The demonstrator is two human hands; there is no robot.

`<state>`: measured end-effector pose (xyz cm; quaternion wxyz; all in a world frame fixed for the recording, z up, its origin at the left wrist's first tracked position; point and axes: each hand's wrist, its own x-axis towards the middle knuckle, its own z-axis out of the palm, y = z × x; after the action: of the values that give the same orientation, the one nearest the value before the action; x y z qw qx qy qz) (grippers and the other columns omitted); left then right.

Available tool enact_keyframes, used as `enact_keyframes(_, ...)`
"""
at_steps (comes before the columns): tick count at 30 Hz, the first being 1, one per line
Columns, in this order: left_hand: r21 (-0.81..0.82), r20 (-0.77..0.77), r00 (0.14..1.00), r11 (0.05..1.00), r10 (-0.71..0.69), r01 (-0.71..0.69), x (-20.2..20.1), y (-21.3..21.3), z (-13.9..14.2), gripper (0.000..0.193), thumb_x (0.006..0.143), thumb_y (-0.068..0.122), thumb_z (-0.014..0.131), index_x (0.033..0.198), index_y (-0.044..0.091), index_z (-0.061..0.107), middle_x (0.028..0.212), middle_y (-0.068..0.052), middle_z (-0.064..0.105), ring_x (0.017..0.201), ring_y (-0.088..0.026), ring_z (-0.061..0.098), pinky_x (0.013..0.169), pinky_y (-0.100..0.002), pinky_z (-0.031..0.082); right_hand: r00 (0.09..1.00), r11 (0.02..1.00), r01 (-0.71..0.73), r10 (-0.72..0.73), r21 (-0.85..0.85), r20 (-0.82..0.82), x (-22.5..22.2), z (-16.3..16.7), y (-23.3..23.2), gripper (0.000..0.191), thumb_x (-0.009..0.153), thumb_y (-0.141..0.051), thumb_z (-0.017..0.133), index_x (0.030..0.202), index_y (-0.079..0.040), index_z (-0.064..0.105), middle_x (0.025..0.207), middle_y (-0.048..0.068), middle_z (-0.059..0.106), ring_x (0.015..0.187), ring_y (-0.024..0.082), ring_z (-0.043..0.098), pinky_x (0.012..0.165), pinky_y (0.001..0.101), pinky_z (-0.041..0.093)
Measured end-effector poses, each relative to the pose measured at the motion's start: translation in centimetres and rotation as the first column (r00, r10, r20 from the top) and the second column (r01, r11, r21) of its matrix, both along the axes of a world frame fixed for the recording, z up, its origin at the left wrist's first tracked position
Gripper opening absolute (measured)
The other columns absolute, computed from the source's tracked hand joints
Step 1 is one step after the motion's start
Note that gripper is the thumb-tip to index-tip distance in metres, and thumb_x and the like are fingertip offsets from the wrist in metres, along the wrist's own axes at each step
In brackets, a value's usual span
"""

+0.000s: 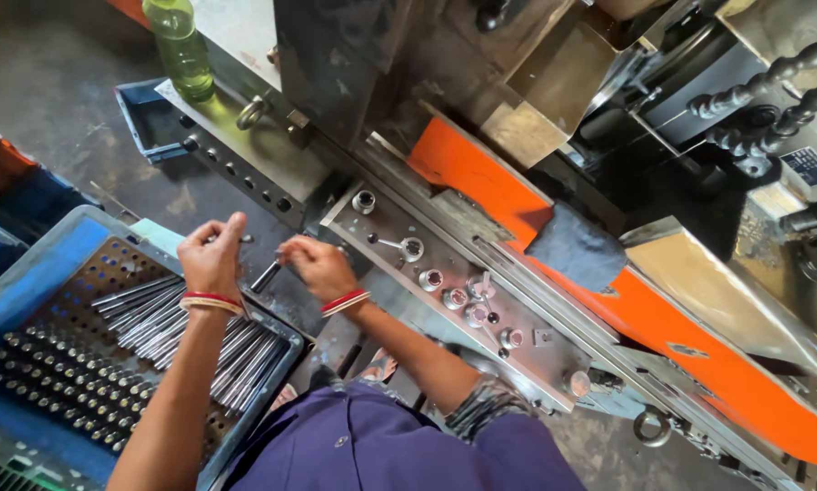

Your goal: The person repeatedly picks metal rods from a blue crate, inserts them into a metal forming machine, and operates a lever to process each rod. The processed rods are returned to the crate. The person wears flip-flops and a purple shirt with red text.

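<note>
1. Short dark metal rod (265, 275), slim, cylindrical, dull steel sheen; held tilted above the far edge of the blue crate (27, 282), just in front of the machine's control panel (445, 273).
2. Right hand (318, 266) pinching the rod's upper end with curled fingers; red-and-white bangle at the wrist.
3. Left hand (213, 255) raised beside it, fingertips pinched on something small and thin (too small to tell what), same bangle on the wrist.
4. Hands near each other, not touching.
5. Crate: blue plastic, rectangular, worn; perforated metal plate (122, 264) inside, round holes in rows.
6. Loose bundle of long shiny steel rods (190, 332) lying flat across the plate, roughly parallel, directly under the left forearm.
7. Short dark pins (54, 373) standing upright in the plate's holes on the near-left part, in tidy rows.
8. Control panel: brushed metal strip running diagonally, round buttons and knobs set in it (some silver, some reddish).
9. Orange painted rail (699, 355) behind the panel, smooth, scuffed; dark grey cloth (577, 245) draped over it.
10. Green-tinted plastic bottle (179, 45) upright on the machine's top ledge, well apart from the hands.
11. Black segmented coolant hose (772, 82) at upper right, beaded shape.
12. Small blue tray (149, 118) at the machine's left end, contents not visible.
</note>
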<state>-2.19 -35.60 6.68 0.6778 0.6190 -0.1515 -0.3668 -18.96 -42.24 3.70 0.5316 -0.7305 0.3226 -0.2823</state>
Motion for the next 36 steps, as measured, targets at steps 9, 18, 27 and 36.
enact_keyframes(9, -0.061, 0.363, 0.928, 0.996, 0.080, -0.062, 0.3, 3.9, -0.1, 0.039, 0.099, 0.022, 0.079, 0.072, 0.000, 0.061, 0.063, 0.009, 0.045, 0.060, -0.001, 0.037, 0.053, -0.023, 0.026, 0.936, 0.869, -0.081, -0.102, 0.489, 0.337, 4.2, 1.5, 6.6, 0.031, 0.111, -0.031, 0.055, 0.095, -0.006, 0.066, 0.065, -0.010, 0.042, 0.054, 0.000, 0.034, 0.048, 0.0216, 0.026)
enact_keyframes(18, -0.172, 0.881, 0.446, 0.985, 0.159, -0.011, 1.5, 8.5, 1.6, 0.034, 0.101, 0.017, 0.081, 0.079, 0.000, 0.062, 0.071, -0.011, 0.054, 0.063, -0.024, 0.052, 0.060, -0.035, 0.040, 0.927, 0.316, -0.349, -0.020, 0.882, 0.373, 4.6, 2.3, 6.6, 0.034, 0.109, -0.038, 0.050, 0.086, -0.014, 0.056, 0.056, -0.012, 0.034, 0.042, 0.001, 0.031, 0.037, 0.0216, 0.021)
enact_keyframes(27, 0.043, -0.071, 0.955, 0.956, -0.287, 0.291, 4.7, 9.9, -1.6, 0.030, 0.092, 0.032, 0.074, 0.071, 0.011, 0.067, 0.056, 0.007, 0.047, 0.045, -0.003, 0.038, 0.040, -0.025, 0.025, 0.964, 0.685, -0.171, 0.265, -0.708, 0.023, 4.6, 0.6, 7.8, 0.009, 0.104, -0.010, 0.057, 0.107, -0.007, 0.064, 0.092, 0.013, 0.068, 0.080, 0.032, 0.069, 0.069, 0.0394, 0.054)
enact_keyframes(36, -0.225, -0.137, 0.904, 0.876, 0.405, -0.427, 3.2, 11.8, -3.0, 0.038, 0.098, 0.027, 0.074, 0.068, 0.009, 0.060, 0.056, 0.008, 0.047, 0.047, -0.002, 0.041, 0.042, -0.024, 0.028, 0.909, 0.914, -0.403, 0.395, -0.040, -0.132, 9.0, -0.3, 12.4, 0.015, 0.100, -0.011, 0.059, 0.109, -0.002, 0.066, 0.090, 0.014, 0.071, 0.081, 0.026, 0.069, 0.072, 0.0337, 0.052)
